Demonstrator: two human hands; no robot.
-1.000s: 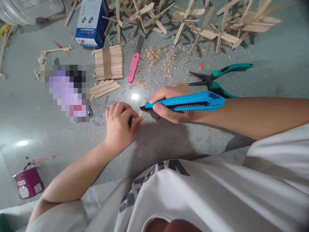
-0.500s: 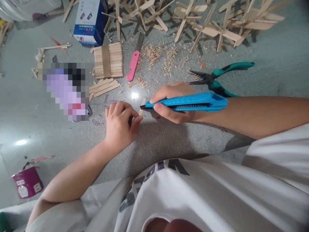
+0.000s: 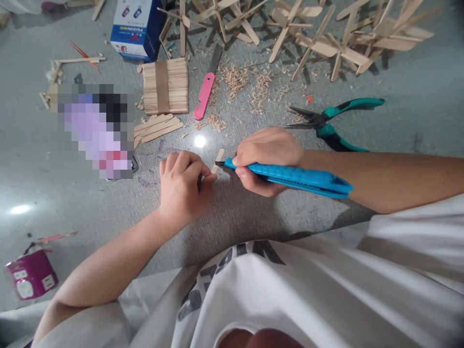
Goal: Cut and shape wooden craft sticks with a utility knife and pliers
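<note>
My left hand (image 3: pixel 183 186) rests on the grey floor with its fingers pinched on one end of a short wooden stick (image 3: pixel 218 159). My right hand (image 3: pixel 266 157) is closed round a blue utility knife (image 3: pixel 290 176), whose blade tip touches the stick near its middle. The knife's body runs back along my right forearm. Both hands are close together at the centre of the view.
A banded bundle of wooden sticks (image 3: pixel 166 87), loose sticks (image 3: pixel 155 128), a pink-handled blade (image 3: pixel 205 95) and shavings (image 3: pixel 246 82) lie beyond my hands. Teal pliers (image 3: pixel 333 121) lie to the right. Glued stick assemblies (image 3: pixel 326 34) and a blue box (image 3: pixel 136 26) stand further back. A purple container (image 3: pixel 31 278) sits at lower left.
My right hand has turned the knife so its rear end dropped lower along my forearm, while the blade tip stays on the stick. The view has shifted slightly downward. My left hand keeps its pinch.
</note>
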